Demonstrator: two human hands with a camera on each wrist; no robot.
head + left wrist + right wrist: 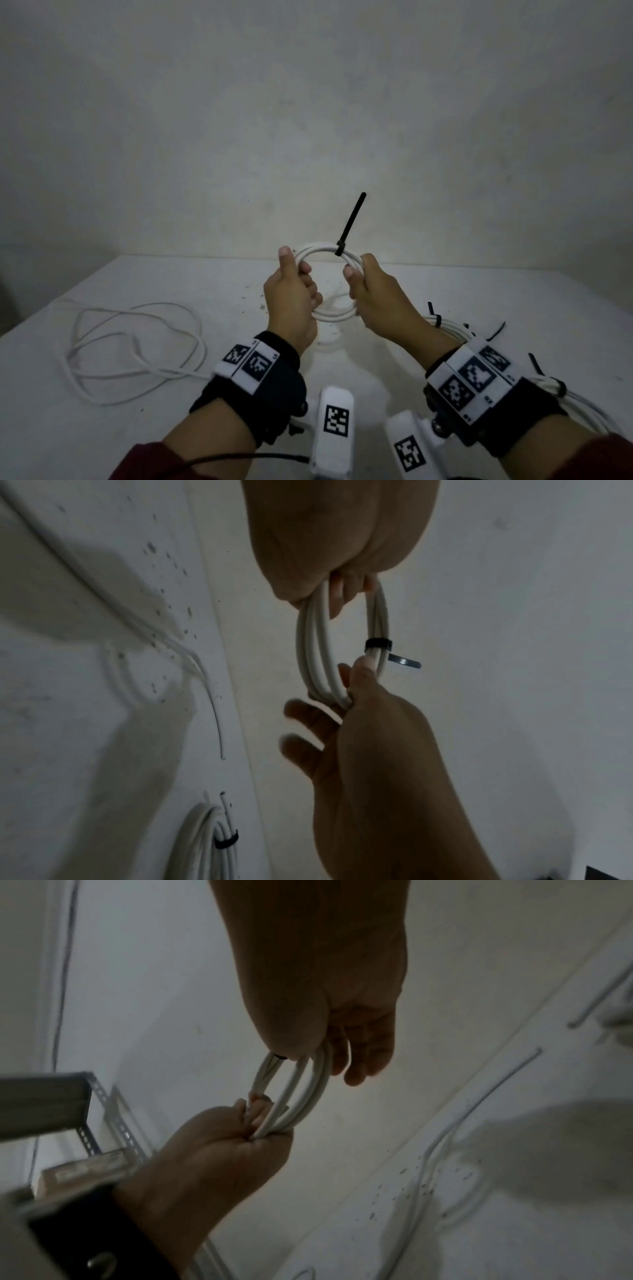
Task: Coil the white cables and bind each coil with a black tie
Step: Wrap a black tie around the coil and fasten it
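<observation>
Above the table both hands hold up a small white cable coil point(322, 255). A black tie point(342, 246) wraps its top strands, and the tie's long tail points up and away. My left hand point(291, 294) grips the coil's left side, thumb raised. My right hand point(370, 291) pinches the right side just below the tie. In the left wrist view the tie band point(378, 644) sits tight round the coil point(315, 647), above the right hand's thumb point(363, 669). The right wrist view shows the coil point(308, 1088) edge-on between both hands.
A loose white cable point(137, 342) sprawls on the white table point(102, 428) at the left. Tied coils point(448, 325) lie at the right behind my right wrist, another point(575, 401) further right. A grey wall point(308, 120) rises behind the table's far edge.
</observation>
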